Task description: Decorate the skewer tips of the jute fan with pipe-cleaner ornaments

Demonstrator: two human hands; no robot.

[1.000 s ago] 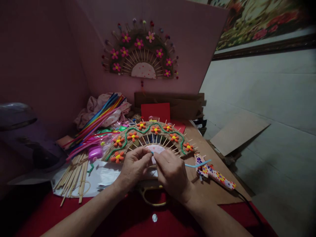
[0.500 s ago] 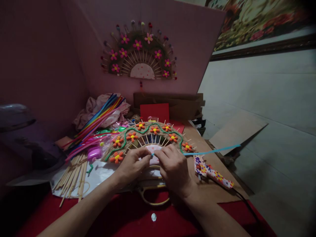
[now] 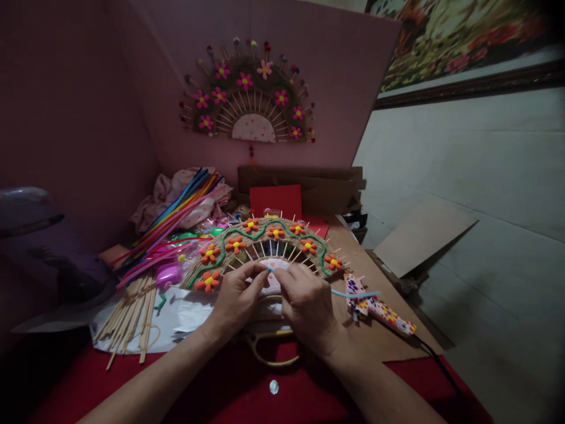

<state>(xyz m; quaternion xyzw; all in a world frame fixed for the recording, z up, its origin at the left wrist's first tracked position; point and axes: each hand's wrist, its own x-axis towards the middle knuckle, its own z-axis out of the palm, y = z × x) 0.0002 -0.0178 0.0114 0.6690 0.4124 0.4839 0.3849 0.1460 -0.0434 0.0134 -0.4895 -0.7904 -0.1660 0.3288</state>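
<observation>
A light blue pipe cleaner (image 3: 353, 294) runs between my two hands, its short end at my fingertips and its long tail out to the right. My left hand (image 3: 236, 294) pinches the short end. My right hand (image 3: 309, 297) is closed round it close beside. Both hands are over the lower part of a half-round twine fan (image 3: 291, 229) with orange flowers, a wavy green strip and thin sticks. The fan's pink dotted centre (image 3: 277, 265) shows between my hands.
Wooden sticks (image 3: 128, 318) and a pile of coloured pipe cleaners (image 3: 176, 206) are on the left. A flower-patterned glue gun (image 3: 388, 315) lies on cardboard (image 3: 357, 259) at the right. A scissors handle (image 3: 271, 360) and a small silvery disc (image 3: 274, 387) are in front.
The blue pipe cleaner's tail has swung down and looks shorter on the right. My hands have shifted slightly, still close together.
</observation>
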